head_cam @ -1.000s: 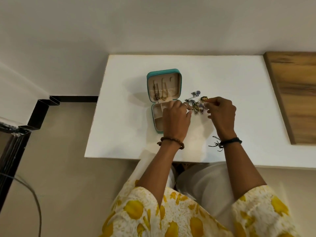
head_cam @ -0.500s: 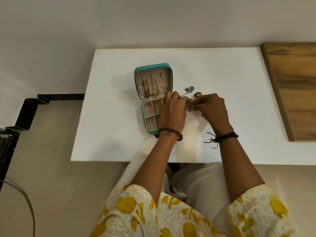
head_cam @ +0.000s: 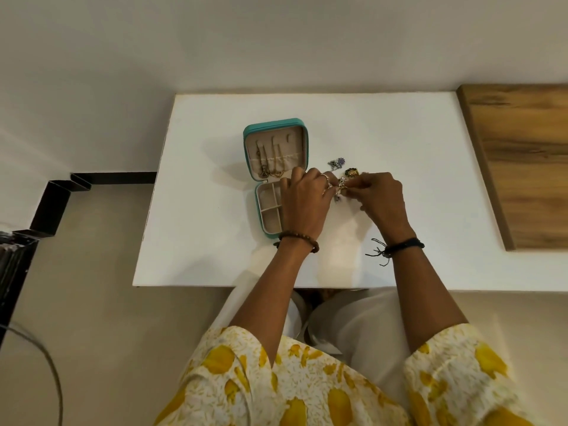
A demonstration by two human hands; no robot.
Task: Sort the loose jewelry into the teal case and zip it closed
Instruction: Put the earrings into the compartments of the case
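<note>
Fingertips of both hands meeting over a small tangle of jewelry (head_cam: 341, 186), just right of the case (head_cam: 270, 179). Right hand (head_cam: 382, 198) curled, thumb and forefinger pinching a small gold piece at the tangle's edge, probably to tease one item free of the rest. Left hand (head_cam: 304, 204) curled too, fingertips at the same cluster, seemingly steadying it; whether actually gripping a piece or only touching, cannot tell. Left palm lying over the right part of the case's lower tray, hiding the compartments there.

Further out from the case: a dark, gold-rimmed piece (head_cam: 351, 172) just beyond the fingertips, and a bluish flower-like piece (head_cam: 337, 163) a little farther back, both loose on the table (head_cam: 399, 133) right of the case.

Case itself: teal shell, beige lining, lying open with the lid flat away from the person. A few gold pieces (head_cam: 270, 170) hung in the lid, ends tucked into its elastic pocket. Visible tray compartments on the left apparently bare. Zip undone; sorting judged only partly done, several pieces left outside.
</note>
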